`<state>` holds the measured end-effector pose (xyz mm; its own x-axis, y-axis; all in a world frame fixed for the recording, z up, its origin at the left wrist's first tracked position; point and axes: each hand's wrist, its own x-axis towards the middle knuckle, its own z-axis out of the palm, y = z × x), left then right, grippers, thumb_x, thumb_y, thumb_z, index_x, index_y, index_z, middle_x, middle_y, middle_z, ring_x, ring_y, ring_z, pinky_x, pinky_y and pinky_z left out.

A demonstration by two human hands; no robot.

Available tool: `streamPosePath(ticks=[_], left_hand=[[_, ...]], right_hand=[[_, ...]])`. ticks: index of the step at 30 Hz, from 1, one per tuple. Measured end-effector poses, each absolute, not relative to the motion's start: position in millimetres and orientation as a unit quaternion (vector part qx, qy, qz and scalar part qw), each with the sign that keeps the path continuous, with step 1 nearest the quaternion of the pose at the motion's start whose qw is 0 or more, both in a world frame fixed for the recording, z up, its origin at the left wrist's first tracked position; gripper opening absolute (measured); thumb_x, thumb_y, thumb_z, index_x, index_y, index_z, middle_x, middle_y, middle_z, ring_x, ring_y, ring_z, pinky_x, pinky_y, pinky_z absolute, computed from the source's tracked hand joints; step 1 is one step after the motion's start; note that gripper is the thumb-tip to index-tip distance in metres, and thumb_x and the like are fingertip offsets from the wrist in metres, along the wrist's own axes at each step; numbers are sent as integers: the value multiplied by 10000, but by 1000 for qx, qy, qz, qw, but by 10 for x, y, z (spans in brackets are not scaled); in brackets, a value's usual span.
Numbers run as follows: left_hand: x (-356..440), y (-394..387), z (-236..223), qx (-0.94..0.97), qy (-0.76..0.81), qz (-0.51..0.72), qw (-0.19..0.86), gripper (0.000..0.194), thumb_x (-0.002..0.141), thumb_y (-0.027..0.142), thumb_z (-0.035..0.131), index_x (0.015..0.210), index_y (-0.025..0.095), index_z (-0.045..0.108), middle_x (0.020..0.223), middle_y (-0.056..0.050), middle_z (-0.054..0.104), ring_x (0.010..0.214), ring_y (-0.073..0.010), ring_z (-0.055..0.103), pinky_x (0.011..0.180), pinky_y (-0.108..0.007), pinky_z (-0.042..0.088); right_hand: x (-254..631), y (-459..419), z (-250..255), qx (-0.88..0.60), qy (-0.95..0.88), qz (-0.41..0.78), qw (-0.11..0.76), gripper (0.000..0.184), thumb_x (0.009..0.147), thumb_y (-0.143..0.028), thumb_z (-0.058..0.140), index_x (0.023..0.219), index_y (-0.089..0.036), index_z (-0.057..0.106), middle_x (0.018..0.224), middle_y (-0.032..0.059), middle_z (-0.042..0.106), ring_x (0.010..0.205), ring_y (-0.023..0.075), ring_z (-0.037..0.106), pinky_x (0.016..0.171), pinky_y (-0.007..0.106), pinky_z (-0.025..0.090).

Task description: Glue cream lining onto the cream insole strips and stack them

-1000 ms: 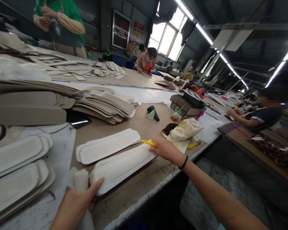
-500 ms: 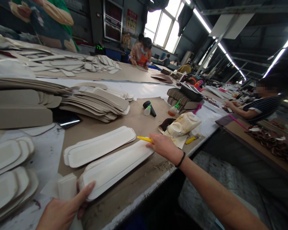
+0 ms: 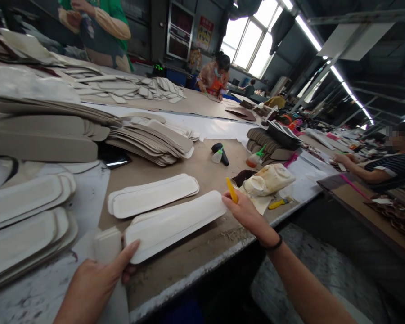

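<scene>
A long white rounded panel (image 3: pixel 175 225) lies on a small stack of similar pieces near the table's front edge. My left hand (image 3: pixel 101 276) grips its near left end, thumb on top and fingers beneath. At the panel's far right end, the fingertips of my right hand (image 3: pixel 248 213) touch or nearly touch the edge. That hand is closed round a slim yellow tool (image 3: pixel 232 191), which points up; its kind is not clear. Just behind lies a second stack of white panels (image 3: pixel 155 196). A small pad of white sheets (image 3: pixel 108 245) sits beside my left hand.
More white panels (image 3: pixel 23 243) lie at left. Grey-brown panel stacks (image 3: pixel 151 139) stand behind, near a phone-like dark slab (image 3: pixel 113 155). A glue-stained container (image 3: pixel 268 179), a yellow brush (image 3: pixel 279 203) and squeeze bottles (image 3: pixel 254 158) are at right. Co-workers (image 3: pixel 214 76) work at surrounding tables.
The yellow tool has swung from pointing left over the panel to pointing up. My right hand has shifted to the panel's far end. The whole view has turned slightly left.
</scene>
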<state>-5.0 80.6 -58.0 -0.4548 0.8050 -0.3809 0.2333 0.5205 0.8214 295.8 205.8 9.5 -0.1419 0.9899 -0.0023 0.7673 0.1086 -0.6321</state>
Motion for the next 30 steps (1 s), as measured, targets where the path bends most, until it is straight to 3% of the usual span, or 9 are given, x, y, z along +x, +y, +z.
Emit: streamPosePath(ticks=[5,9,12,18,23,30], left_hand=[[59,782,-282,278,763,373,448,457,533,653,642,408,221,558,419,-43,599,486,-209,552,597,-325,450],[78,764,-144,221,734,450,458,444,478,538,710,740,183,663,430,21,586,473,-186,510,499,-289,394],[66,708,-87,189,719,484,461,500,441,540,743,755,168,627,457,52,543,473,-141,448,471,-254,352],[-20,552,30,189,659,509,520,417,533,520,778,659,188,560,499,67,493,532,-121,428,501,-223,362],[-70,522,-32,152,667,545,485,444,448,488,819,652,184,568,493,76,507,494,-106,424,482,-217,355],[-61,546,-137,132,674,566,457,391,450,450,808,636,166,615,549,59,545,535,-109,461,494,-220,373]], right_hand=[[2915,2019,150,-622,-600,412,288,351,690,-467,712,783,-216,485,605,-75,422,494,97,398,452,234,307],[2824,1948,243,-613,-535,490,311,465,576,-534,773,770,-198,517,568,-77,422,438,64,337,403,216,253],[2761,1887,304,-607,-517,499,339,500,528,-541,801,764,-194,529,559,-66,436,438,65,349,388,208,260],[2706,1786,338,-594,-507,510,360,527,525,-549,817,786,-195,528,623,-54,460,489,76,385,404,199,303],[2655,1751,306,-571,-527,515,362,482,590,-539,800,806,-196,540,658,-42,482,516,87,404,428,211,318],[2608,1764,260,-567,-538,500,373,447,630,-541,771,822,-211,538,638,-41,485,500,104,396,437,242,308]])
